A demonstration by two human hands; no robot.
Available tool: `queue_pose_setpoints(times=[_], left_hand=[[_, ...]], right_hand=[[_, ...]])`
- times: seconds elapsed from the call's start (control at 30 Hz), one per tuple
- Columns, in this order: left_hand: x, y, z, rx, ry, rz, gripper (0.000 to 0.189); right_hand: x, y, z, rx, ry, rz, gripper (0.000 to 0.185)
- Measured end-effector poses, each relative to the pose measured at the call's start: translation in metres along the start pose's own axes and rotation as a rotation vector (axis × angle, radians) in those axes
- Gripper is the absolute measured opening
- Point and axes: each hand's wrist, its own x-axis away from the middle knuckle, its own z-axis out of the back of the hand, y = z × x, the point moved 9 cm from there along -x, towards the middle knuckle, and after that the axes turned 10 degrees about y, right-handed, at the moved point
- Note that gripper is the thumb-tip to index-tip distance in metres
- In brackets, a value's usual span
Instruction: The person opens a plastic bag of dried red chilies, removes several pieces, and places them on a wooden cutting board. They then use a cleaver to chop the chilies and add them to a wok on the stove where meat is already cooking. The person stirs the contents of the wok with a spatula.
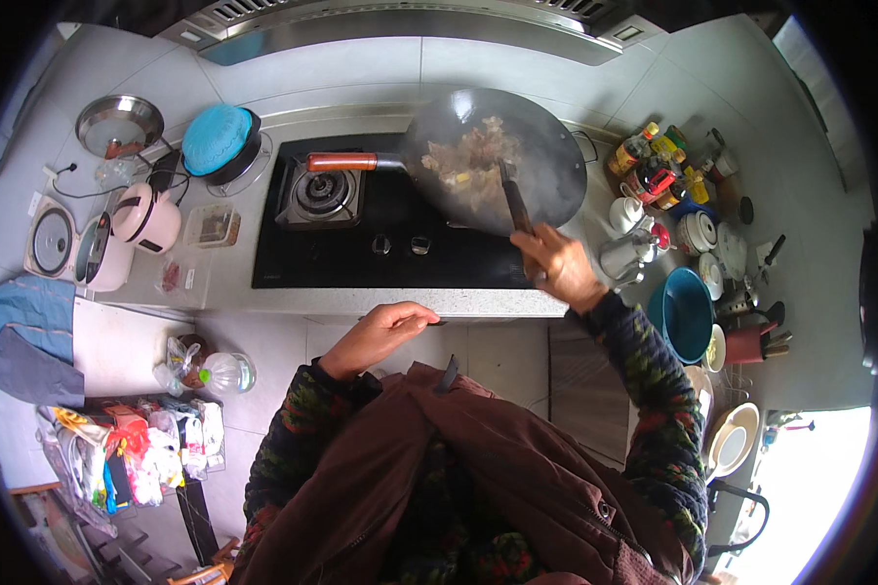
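A large dark wok (549, 168) sits over the right side of the black gas hob (322, 256), its wooden handle (342, 161) pointing left. Browned pieces of food (475, 157), perhaps meat, lie in it, with haze above them. My right hand (562, 267) is closed round the wooden handle of a spatula (516, 201), whose head touches the food. My left hand (382, 333) is held just in front of the counter edge, fingers together and slightly bent, with nothing visible in it. Part of its palm is hidden from view.
The bare left burner (323, 191) is beside the wok. A pot with a blue cover (217, 140), a pink cooker (146, 219) and a plastic food box (213, 225) stand left. Sauce bottles (631, 151), a metal jug (622, 254) and a teal basin (680, 314) crowd the right counter.
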Motion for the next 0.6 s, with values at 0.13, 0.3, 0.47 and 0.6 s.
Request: queue_pose_setpoints(times=[0.13, 0.3, 0.47, 0.6], left_hand=[[-0.007, 0.004, -0.02, -0.033, -0.03, -0.015, 0.024], [-0.027, 0.01, -0.066, -0.11, -0.12, 0.05, 0.026], [-0.039, -0.005, -0.11, -0.121, -0.24, 0.098, 0.025], [-0.042, -0.029, -0.141, -0.115, -0.463, 0.111, 0.023]], right_hand=[[0.032, 0.001, -0.014, 0.065, -0.048, 0.039, 0.05], [0.047, 0.013, -0.032, -0.006, 0.061, -0.017, 0.04], [0.089, 0.024, -0.018, 0.055, 0.056, -0.364, 0.059], [0.137, 0.016, 0.023, 0.034, 0.298, -0.722, 0.048]])
